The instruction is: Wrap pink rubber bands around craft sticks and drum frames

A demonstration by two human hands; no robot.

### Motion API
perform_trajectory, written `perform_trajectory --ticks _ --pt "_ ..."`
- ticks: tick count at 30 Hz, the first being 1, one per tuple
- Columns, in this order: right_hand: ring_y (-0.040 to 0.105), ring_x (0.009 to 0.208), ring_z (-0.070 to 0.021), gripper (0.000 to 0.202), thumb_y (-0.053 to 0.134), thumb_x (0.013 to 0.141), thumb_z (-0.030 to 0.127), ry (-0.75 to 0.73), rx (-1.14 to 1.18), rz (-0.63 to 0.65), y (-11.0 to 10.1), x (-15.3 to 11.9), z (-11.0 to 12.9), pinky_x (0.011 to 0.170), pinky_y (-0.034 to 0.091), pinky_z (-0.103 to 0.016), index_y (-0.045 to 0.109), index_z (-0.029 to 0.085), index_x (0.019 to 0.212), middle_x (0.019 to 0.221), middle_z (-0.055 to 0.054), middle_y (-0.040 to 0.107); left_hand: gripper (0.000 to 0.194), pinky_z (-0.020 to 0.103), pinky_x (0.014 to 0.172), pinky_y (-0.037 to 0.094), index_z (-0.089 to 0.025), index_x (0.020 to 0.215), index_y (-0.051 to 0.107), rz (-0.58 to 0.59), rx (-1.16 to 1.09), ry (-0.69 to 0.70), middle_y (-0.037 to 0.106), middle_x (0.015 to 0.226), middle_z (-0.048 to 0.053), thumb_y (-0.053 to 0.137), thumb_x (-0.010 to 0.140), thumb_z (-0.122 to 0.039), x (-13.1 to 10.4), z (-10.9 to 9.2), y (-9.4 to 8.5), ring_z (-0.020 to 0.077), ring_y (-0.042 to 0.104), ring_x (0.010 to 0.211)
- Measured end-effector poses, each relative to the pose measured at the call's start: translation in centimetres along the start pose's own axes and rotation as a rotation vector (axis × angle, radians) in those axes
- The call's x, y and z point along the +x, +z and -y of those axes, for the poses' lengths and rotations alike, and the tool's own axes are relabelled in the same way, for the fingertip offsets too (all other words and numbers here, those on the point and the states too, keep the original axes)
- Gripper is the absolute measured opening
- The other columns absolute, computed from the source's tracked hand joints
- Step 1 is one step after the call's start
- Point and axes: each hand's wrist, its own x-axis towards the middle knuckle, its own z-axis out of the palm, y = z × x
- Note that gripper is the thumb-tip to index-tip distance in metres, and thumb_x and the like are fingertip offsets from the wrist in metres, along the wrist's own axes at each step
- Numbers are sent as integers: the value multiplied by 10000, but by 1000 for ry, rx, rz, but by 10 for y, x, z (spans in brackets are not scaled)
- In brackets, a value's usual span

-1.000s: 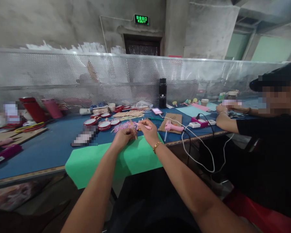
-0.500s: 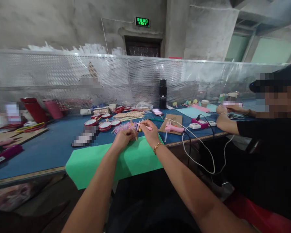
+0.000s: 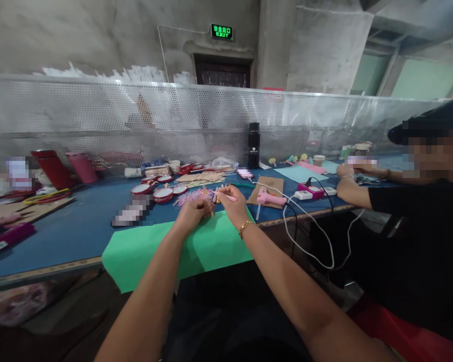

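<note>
Wooden stick (image 3: 206,193) is pinched by left fingers (image 3: 201,204); right fingers (image 3: 229,190) pinch a pink pen (image 3: 231,198).

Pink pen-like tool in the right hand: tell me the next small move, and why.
Probably touch the pink pen-like tool to the thin stick: the right hand holds it like a pen, one end close to the stick, which the left hand pinches by the green sheet.

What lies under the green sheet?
The green sheet overlaps the front edge of the blue table, which shows beside it. Anything else beneath is covered and cannot be seen.
</note>
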Motion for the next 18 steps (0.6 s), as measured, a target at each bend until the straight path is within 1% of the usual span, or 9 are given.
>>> perform_trajectory --ticks 2,5,9,11,15,18 --pt "614 694 -163 149 649 767 367 8 20 -25 -1 -1 6 691 506 -289 626 222 752 723 8 667 291 243 519 329 -159 617 702 -2 -4 -3 619 582 18 762 623 -444 0 1 0 111 456 528" --pt "585 647 -154 175 602 785 341 12 21 -50 -2 -3 16 691 492 -288 593 223 656 646 18 646 299 242 519 325 -160 587 689 2 1 12 599 569 15 754 633 -447 0 1 0 108 450 527" --pt "570 633 -154 154 593 746 311 52 2 -63 -5 -5 23 685 479 -288 571 226 619 618 24 636 308 240 512 314 -159 562 672 -5 26 16 563 539 5 752 644 -445 0 1 0 104 436 516" --pt "566 638 -155 153 595 729 300 47 -16 -40 -5 -5 23 685 472 -288 567 225 599 615 25 630 310 240 504 312 -161 563 669 -7 30 17 554 528 2 755 649 -446 0 -1 0 105 431 508" --pt "571 675 -162 167 601 740 306 12 -35 43 -4 -4 18 697 471 -286 572 229 595 618 25 632 304 240 494 316 -163 560 669 17 29 29 543 514 2 749 663 -437 -1 -2 0 106 425 499" --pt "574 701 -168 173 610 754 322 -7 -55 62 -3 -4 15 702 470 -285 574 233 610 622 26 633 288 238 492 305 -159 556 672 17 41 40 541 515 2 740 659 -419 -1 -1 -1 102 421 499"
